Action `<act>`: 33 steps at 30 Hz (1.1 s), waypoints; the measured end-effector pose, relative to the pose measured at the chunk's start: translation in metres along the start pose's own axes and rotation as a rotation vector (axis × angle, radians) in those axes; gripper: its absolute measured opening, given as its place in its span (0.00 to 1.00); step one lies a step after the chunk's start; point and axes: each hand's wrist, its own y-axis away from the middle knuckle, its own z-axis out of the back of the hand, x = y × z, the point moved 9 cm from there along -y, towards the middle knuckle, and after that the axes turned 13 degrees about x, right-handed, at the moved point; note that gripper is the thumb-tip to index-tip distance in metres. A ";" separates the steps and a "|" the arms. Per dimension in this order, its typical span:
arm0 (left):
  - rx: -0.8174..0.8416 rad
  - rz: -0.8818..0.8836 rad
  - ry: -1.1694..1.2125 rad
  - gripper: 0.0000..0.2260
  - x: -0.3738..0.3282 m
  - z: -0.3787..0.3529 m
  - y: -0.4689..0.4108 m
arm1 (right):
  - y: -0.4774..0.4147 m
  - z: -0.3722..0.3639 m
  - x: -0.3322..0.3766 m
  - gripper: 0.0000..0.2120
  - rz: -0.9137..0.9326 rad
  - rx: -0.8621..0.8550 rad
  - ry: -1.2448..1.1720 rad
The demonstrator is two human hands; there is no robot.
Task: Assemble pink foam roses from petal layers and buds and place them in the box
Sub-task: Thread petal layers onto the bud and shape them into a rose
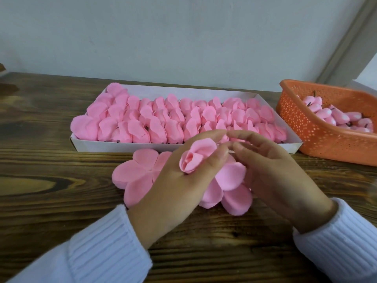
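Pink foam rose (195,158) gripped in curled fingers of left hand (181,180), above petal layers (138,172) at table (51,160) centre, right hand (271,170) loosely extended, holding nothing, rose-filled box (122,147) behind, basket (318,144) of buds (336,117) at right edge.

A long white box (122,147) near the back edge of the worktop (51,160) is full of pink foam roses (163,119). Flat petal layers (138,176) lie just in front. The left hand (179,186) holds a half-made rose (195,158). Pink buds (334,117) pile by the right edge.
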 end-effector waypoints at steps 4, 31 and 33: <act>-0.025 0.010 -0.036 0.17 0.005 0.003 0.000 | 0.003 0.007 0.005 0.25 0.037 -0.058 0.000; 0.093 -0.013 -0.100 0.05 0.003 -0.014 0.000 | 0.032 -0.032 0.053 0.03 0.502 -0.073 0.669; 0.055 -0.009 -0.093 0.06 0.004 -0.010 0.000 | 0.031 -0.033 0.053 0.04 0.514 -0.035 0.640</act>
